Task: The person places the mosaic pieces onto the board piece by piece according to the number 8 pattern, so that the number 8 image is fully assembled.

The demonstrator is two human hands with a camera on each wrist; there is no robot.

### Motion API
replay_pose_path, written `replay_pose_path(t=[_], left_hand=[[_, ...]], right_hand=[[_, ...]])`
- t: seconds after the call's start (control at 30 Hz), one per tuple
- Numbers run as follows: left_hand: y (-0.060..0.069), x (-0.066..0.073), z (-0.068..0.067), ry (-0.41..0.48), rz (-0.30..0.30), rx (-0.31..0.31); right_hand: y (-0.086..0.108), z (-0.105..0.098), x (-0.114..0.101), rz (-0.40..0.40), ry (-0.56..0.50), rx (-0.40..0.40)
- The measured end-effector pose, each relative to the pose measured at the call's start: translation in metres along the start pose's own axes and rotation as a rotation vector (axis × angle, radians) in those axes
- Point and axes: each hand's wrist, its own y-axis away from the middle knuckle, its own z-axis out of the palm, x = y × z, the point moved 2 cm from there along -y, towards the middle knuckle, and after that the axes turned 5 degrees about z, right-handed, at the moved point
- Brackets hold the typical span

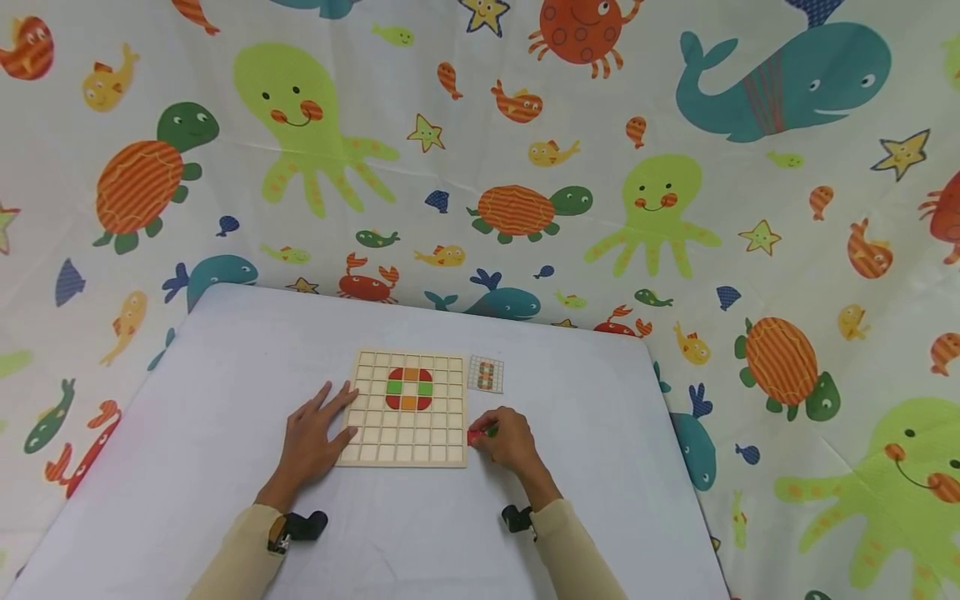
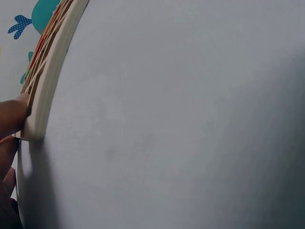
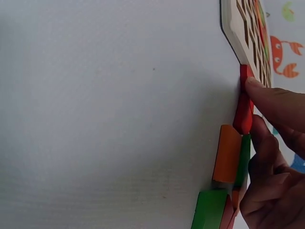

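A wooden grid board (image 1: 401, 465) lies on the table, holding a ring of red, orange and green pieces (image 1: 410, 402). My left hand (image 1: 309, 437) rests at its left edge with fingers spread; in the left wrist view, fingertips (image 2: 13, 114) touch the board's side (image 2: 52, 71). By the lower right edge, my right hand (image 1: 512, 440) has its thumb and fingers around a red piece (image 1: 472, 437). The right wrist view shows the hand (image 3: 271, 167) with a fingertip on red pieces (image 3: 244, 114) touching the board's corner (image 3: 238, 28); part of them is covered.
A small pattern card (image 1: 486, 375) lies right of the board's upper part. Below the red pieces in the right wrist view are orange (image 3: 226, 155) and green (image 3: 209, 210) pieces, partly beside the hand. A cloth with sea animals hangs behind the white table (image 1: 592, 400).
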Motion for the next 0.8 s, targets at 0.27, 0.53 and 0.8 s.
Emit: replay_pose_path(t=[0.27,0.53,0.8], left_hand=[[-0.001,-0.001,0.001,-0.003,-0.012,-0.007],[-0.001,-0.003,0.002,0.001,-0.004,-0.002],[-0.001,-0.003,0.002,-0.001,0.007,0.007]], right_hand=[[0.003,0.004,0.002,-0.033,0.035,0.012],[0.006,0.001,0.001,-0.080,-0.140,0.051],[0.007,0.001,-0.014,-0.137,-0.225,0.077]])
